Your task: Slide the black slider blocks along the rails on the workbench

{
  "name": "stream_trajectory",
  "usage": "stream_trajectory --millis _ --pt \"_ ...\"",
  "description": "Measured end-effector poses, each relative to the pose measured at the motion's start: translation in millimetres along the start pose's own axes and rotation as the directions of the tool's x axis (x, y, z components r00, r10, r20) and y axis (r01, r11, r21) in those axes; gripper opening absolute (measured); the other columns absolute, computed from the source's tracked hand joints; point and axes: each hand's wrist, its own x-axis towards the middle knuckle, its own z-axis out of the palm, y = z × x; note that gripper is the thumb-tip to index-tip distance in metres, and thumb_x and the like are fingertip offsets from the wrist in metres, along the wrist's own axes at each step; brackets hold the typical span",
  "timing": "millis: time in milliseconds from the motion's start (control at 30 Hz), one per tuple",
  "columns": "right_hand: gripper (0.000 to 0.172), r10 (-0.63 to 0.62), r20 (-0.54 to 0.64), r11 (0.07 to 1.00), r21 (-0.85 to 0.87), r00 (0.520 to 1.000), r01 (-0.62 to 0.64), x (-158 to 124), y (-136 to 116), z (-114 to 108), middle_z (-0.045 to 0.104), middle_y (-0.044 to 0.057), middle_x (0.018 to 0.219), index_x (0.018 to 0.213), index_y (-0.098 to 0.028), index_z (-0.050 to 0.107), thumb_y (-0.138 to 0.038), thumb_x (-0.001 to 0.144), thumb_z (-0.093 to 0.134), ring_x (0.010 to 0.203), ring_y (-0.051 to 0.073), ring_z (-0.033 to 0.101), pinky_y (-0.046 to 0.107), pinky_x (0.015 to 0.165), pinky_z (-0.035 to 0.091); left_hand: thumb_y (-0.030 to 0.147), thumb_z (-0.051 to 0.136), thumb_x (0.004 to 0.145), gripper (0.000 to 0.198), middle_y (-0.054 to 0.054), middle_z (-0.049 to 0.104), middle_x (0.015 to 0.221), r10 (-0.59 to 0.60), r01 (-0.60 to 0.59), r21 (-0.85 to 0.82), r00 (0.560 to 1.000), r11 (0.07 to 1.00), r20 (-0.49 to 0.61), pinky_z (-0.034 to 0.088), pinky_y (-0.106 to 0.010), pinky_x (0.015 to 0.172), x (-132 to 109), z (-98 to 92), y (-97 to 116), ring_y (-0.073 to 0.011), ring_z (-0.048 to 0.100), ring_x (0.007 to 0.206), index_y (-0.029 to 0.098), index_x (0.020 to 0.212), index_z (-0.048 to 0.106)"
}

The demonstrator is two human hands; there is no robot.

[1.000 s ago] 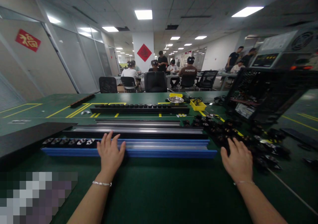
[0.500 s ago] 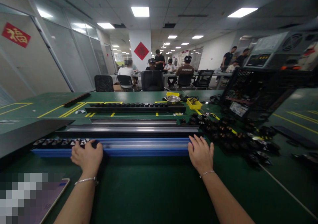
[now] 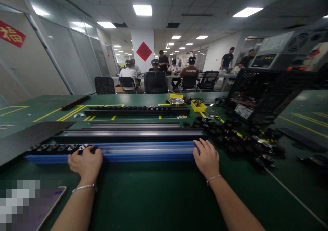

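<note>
A long blue rail [image 3: 148, 155] with a shiny channel lies crosswise in front of me. Small black parts [image 3: 52, 148] with metal tops sit in a row at its left end. My left hand [image 3: 86, 162] is curled over the rail at the right end of that row, with a black part partly visible between thumb and fingers. At the rail's right end, my right hand [image 3: 207, 158] grips it, fingers over the far edge and thumb on the near side. The undersides of both hands are hidden.
Behind lie black rails [image 3: 133, 133] and another loaded rail [image 3: 135, 112]. A heap of black parts [image 3: 233, 138] is at right, near an open computer case [image 3: 246, 111]. A yellow bin [image 3: 198, 107] and metal bowl [image 3: 176, 101] stand farther back. A phone [image 3: 48, 207] lies at lower left.
My view has turned slightly right, so most things sit a little farther left. Both hands keep nearly the same places on the blue rail.
</note>
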Motion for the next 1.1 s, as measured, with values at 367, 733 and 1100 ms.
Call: stream_trajectory --millis 367,733,1100 --pt "0.043 0.004 -0.008 1.000 0.027 1.000 -0.004 -0.6 -1.0 -1.3 0.050 0.003 0.133 0.121 -0.028 0.057 -0.034 0.086 0.031 0.126 0.025 0.035 0.050 0.099 0.030 0.043 0.042 0.079 0.046 -0.018 0.035 0.135 0.004 -0.004 0.002 1.000 1.000 0.005 0.019 -0.051 0.106 -3.5 -2.8 3.5 -0.0372 0.021 0.133 0.017 0.112 0.062" --pt "0.043 0.007 -0.005 1.000 0.028 1.000 -0.007 -0.4 -0.6 -0.9 0.050 0.003 0.133 0.121 -0.028 0.057 -0.034 0.086 0.031 0.126 0.024 0.035 0.049 0.099 0.030 0.044 0.044 0.078 0.044 -0.018 0.038 0.133 0.022 -0.022 -0.004 1.000 1.000 -0.014 0.020 -0.052 0.105 -4.8 1.9 0.4 -0.0366 0.022 0.133 0.018 0.110 0.061" --pt "0.042 0.010 -0.023 1.000 0.004 1.000 -0.010 -0.6 -1.1 -0.1 0.051 0.002 0.132 0.120 -0.029 0.057 -0.033 0.086 0.033 0.125 0.023 0.036 0.045 0.099 0.031 0.041 0.040 0.078 0.059 -0.027 0.049 0.120 0.048 -0.050 0.063 0.998 0.997 0.027 0.031 -0.052 0.096 0.5 -8.2 6.0 -0.0404 0.040 0.120 0.003 0.124 0.046"
